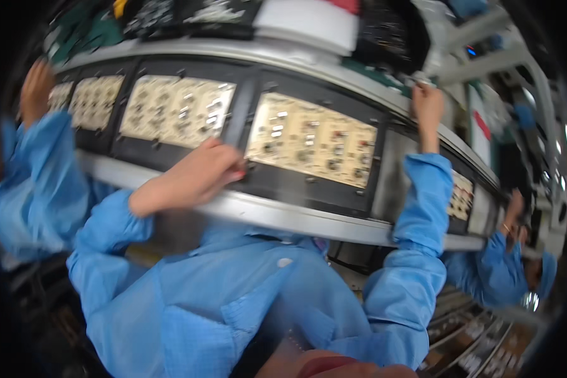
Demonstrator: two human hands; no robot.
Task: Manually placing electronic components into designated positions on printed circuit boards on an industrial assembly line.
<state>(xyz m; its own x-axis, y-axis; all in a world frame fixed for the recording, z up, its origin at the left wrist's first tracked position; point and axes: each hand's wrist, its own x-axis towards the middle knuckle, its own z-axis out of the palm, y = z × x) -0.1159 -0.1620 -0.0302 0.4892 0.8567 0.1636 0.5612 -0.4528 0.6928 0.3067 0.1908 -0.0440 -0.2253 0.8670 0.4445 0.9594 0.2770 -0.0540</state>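
Tan circuit boards with rows of small components sit in black carrier frames along a metal-railed line in front of me. My left hand is over the near rail, between two boards, its fingers curled together. A small red spot shows at its fingertips; whether that is a held part is too blurred to tell. The nearest boards are the left board and the middle board. My right hand is at the far rail, fingers pinched beside a small whitish blurred thing. What it grips cannot be made out.
Black bins of small parts and a white container stand beyond the far rail. Another person's hand is at the left end; a further person in blue is at the right. A grey metal frame rises at the right.
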